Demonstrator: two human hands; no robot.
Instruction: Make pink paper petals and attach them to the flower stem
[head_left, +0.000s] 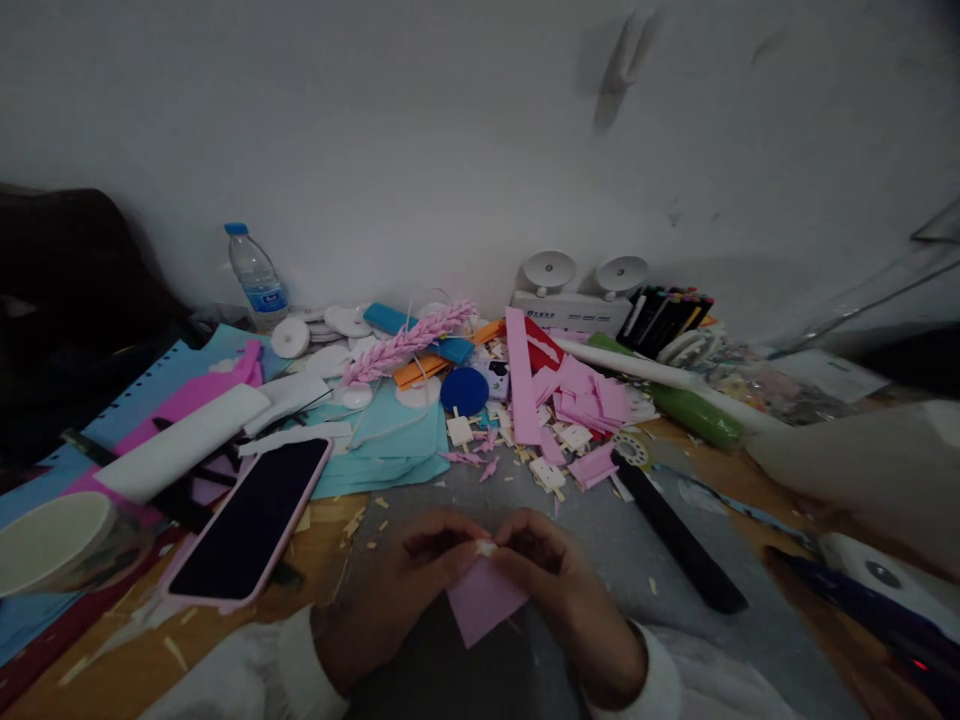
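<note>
Both hands meet low in the middle of the head view, over a grey mat (600, 540). My left hand (397, 590) and my right hand (559, 590) each pinch the top edge of a small pink paper piece (480, 600), which hangs down between them. Fingertips of both hands touch at a tiny pale bit at the paper's top. Both wrists wear white sleeves.
A pink-cased phone (251, 520) lies left, screen dark. Behind are pink paper strips (585, 400), teal sheets (390, 440), a pink paper wheat-like stalk (409, 340), a blue disc (464, 390), a water bottle (256, 275), markers (664, 315), a green roll (694, 415), a black bar (679, 535).
</note>
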